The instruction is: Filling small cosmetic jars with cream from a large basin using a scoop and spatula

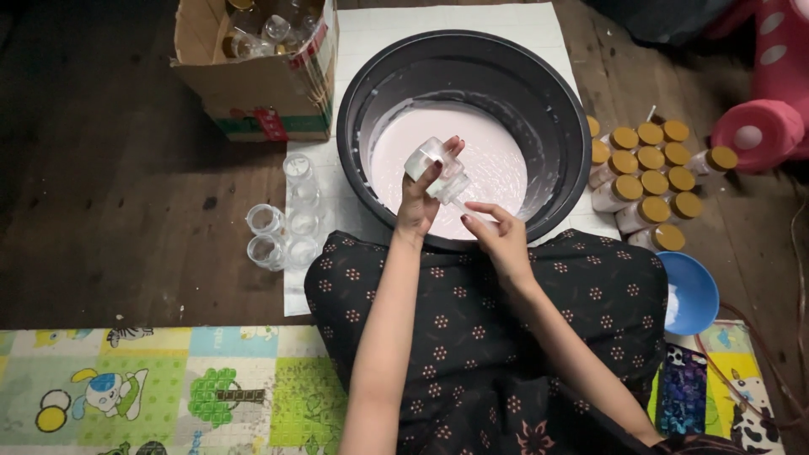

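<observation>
My left hand (419, 198) holds a small clear bottle (434, 164) tilted over the near side of a large black basin (556, 109) that is partly filled with pale pink liquid (497, 156). My right hand (497, 236) is just to the right and below, its fingers reaching toward the bottle's lower end; a thin pale piece seems pinched at its fingertips, but I cannot make out what it is. Both forearms stretch out over my lap, which is covered in dark floral cloth.
Empty clear bottles (282, 227) stand left of the basin on a white sheet (379, 34). A cardboard box (261, 67) with more bottles sits at the back left. Several filled bottles with gold caps (649, 181) cluster on the right, above a blue bowl (695, 291). Colourful play mat (160, 388) in front.
</observation>
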